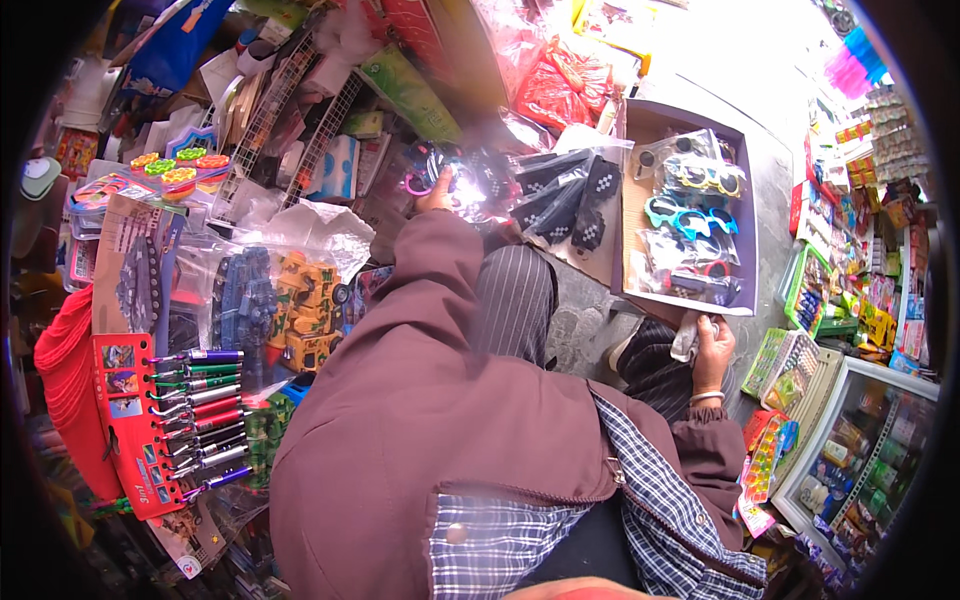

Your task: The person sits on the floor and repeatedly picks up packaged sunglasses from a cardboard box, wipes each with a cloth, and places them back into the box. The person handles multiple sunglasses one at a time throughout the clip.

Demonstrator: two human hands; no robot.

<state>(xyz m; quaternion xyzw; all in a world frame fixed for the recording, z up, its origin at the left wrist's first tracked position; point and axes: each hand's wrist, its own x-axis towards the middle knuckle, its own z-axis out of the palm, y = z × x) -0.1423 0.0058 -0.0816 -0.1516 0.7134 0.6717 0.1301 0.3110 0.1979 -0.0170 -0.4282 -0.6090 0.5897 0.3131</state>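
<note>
My left hand (436, 198) reaches out in front of me and grips glare-lit plastic packs of sunglasses (426, 166), one with a purple round rim. To the right of them lie black sunglasses with a white pixel pattern (559, 196), in clear bags. Beyond my knees, an open cardboard box (628, 289) holds bagged sunglasses; light blue frames (694, 220) and yellow frames (701, 178) stand out among them. My right hand (716, 351) is at the box's near edge, clutching a greyish-white cloth (684, 341). Whether its fingers also touch the box is hidden.
At left hang a red card of carabiner pens (146, 442), a camouflage toy truck (307, 311) and wire racks (262, 120). A tied red plastic bag (566, 86) lies beyond. On the right stand a glass-topped cabinet (855, 450) and shelves of small packets (874, 300).
</note>
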